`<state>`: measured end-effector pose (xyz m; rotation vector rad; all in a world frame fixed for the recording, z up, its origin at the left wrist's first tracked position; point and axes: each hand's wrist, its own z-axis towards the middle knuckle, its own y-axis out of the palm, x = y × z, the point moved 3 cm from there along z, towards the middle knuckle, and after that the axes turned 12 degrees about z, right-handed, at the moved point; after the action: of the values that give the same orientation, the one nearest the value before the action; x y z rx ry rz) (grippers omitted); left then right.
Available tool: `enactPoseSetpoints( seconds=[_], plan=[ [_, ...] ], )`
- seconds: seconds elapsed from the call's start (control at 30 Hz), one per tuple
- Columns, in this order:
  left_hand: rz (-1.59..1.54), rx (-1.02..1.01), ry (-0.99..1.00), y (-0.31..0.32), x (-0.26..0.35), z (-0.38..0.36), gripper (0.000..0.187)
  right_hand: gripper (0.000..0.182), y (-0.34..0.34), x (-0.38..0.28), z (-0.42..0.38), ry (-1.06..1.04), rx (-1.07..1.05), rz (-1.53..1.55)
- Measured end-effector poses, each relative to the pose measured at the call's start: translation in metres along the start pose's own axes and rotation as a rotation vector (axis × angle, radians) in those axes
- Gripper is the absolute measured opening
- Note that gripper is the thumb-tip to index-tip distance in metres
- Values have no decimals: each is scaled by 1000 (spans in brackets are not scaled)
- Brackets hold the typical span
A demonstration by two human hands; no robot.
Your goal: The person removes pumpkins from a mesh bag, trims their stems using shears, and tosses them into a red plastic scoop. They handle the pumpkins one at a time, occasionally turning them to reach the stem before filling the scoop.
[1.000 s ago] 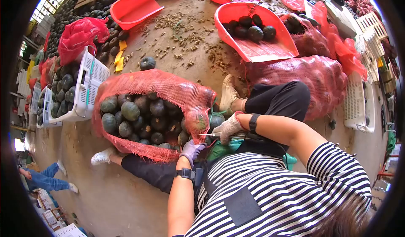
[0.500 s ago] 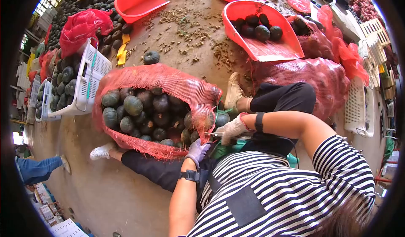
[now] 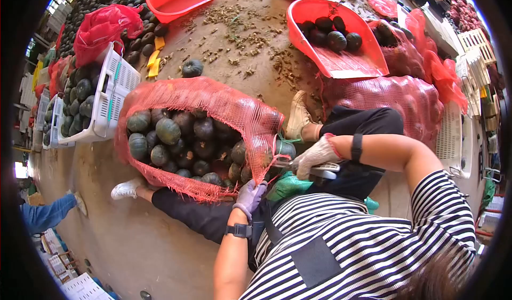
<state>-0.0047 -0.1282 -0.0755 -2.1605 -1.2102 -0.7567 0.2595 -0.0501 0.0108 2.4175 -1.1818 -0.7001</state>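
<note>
My left hand [image 3: 250,196], in a pale purple glove, is closed on the gathered edge of a red mesh bag [image 3: 200,94]. The bag lies on its side before me, its long opening showing many dark green squashes [image 3: 168,131]. In my right hand [image 3: 313,158], wearing a white knitted glove, is a metal hand tool with pale grey handles [image 3: 326,171]. Its front end points left at the bag's edge, and I cannot make out its exact kind. Green string [image 3: 285,141] crosses a squash beside the tool. Green plastic [image 3: 289,187] lies under my right hand.
Red scoops [image 3: 346,65] lie ahead, one holding several squashes. A full mesh bag [image 3: 392,108] rests to the right. White crates [image 3: 114,94] of squashes stand left. A loose squash [image 3: 192,68] and dry stem scraps [image 3: 245,41] lie on the floor. Another person's leg [image 3: 50,213] is at far left.
My right hand has moved right, away from my left hand, and turned, so the tool's handles now show. My left hand keeps hold of the bag's edge.
</note>
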Motion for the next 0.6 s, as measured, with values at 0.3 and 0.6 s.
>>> enactPoseSetpoints(
  seconds=[0.3, 0.6],
  plan=[
    [43, 129, 138, -6, -13, -4, 26, 15, 50, -47, 67, -375, -98, 139],
    [29, 1, 195, -6, -23, -31, 34, 27, -11, 1, -51, -212, 6, 147]
  ],
)
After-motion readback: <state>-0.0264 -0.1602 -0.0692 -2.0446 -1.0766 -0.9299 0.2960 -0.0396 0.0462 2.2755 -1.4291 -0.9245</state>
